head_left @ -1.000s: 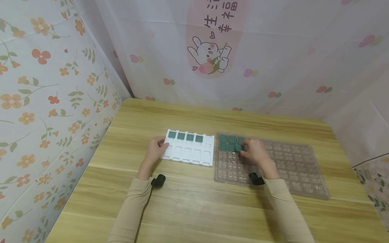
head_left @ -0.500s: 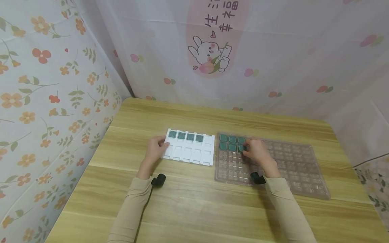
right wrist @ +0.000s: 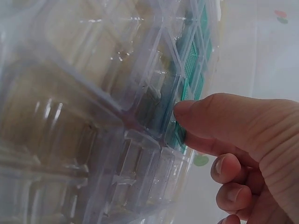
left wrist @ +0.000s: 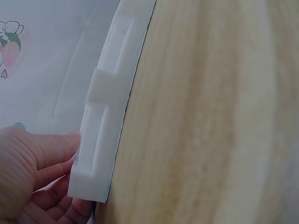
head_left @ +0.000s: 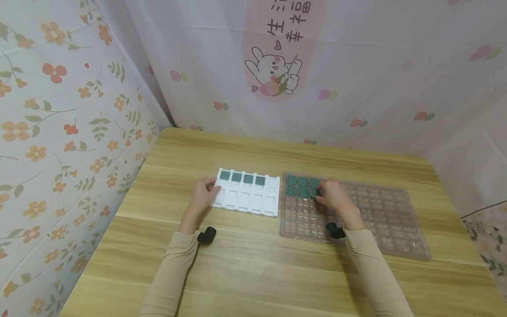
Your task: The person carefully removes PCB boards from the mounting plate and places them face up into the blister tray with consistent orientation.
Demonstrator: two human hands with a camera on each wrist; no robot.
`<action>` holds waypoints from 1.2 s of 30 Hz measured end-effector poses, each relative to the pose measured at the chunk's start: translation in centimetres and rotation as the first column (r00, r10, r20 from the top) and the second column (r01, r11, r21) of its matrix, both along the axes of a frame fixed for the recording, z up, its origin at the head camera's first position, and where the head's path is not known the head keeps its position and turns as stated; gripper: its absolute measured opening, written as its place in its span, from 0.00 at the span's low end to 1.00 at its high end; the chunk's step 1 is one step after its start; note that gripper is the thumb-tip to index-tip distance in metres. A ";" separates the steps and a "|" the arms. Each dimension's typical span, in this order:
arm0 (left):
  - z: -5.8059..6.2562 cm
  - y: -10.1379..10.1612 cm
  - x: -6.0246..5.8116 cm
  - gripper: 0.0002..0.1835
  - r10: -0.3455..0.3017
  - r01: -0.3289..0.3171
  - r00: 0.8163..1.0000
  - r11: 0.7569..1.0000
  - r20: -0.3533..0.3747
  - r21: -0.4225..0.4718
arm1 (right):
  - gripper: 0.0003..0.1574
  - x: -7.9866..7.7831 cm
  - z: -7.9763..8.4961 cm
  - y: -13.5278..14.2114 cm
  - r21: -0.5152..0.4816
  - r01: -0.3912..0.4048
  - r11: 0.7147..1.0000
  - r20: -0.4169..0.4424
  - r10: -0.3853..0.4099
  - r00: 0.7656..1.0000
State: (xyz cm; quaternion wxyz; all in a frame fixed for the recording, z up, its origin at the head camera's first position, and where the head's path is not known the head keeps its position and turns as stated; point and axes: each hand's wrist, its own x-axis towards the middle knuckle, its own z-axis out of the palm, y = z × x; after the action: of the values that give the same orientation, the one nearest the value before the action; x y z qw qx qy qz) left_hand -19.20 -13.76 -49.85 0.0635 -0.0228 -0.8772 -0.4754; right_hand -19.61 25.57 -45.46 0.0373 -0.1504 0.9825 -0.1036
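My left hand (head_left: 202, 193) pinches the left edge of a white plastic tray (head_left: 245, 189), thumb on top and fingers at the side and underneath. Several green square chips (head_left: 248, 179) lie in that tray's back row; its front pockets hold none. To the right lies a clear, many-pocketed plastic tray (head_left: 380, 215), with green chips (head_left: 291, 190) in two short rows at its back left corner. My right hand (head_left: 334, 196) is over this tray, thumb and forefinger pinching a green chip (right wrist: 180, 135) at the right end of the second row. The hand partly hides that chip.
Both trays lie side by side on a wood-grain table (head_left: 245, 264), a narrow gap between them. A printed curtain (head_left: 198, 66) hangs behind the table, and a floral one (head_left: 55, 132) at the left. Each wrist carries a black camera mount (head_left: 207, 235).
The chip at my right fingers, tilted a second ago, now lies flatter in its pocket. My right hand has shifted slightly right; the left hand and both trays stay put.
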 end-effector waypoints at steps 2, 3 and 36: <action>0.0 0.0 0.0 0.18 -0.001 0.001 1.000 1.000 0.001 -0.003 | 0.15 0.0 0.0 0.0 -0.001 -0.001 1.000 0.005 0.001 1.000; 0.0 0.0 0.0 0.18 -0.001 0.001 1.000 1.000 0.002 -0.004 | 0.14 0.0 0.1 0.0 -0.003 -0.001 1.000 0.008 0.001 1.000; -0.1 0.0 0.0 0.17 0.011 -0.011 1.000 1.000 0.018 -0.011 | 0.14 0.0 0.0 -0.5 -0.042 -0.013 0.999 -0.036 0.012 0.999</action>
State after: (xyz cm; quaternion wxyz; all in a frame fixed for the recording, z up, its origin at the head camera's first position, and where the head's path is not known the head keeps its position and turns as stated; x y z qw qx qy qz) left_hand -19.20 -13.75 -49.91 0.0581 -0.0138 -0.8803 -0.4706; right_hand -19.65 25.09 -45.49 0.0172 -0.1592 0.9796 -0.1216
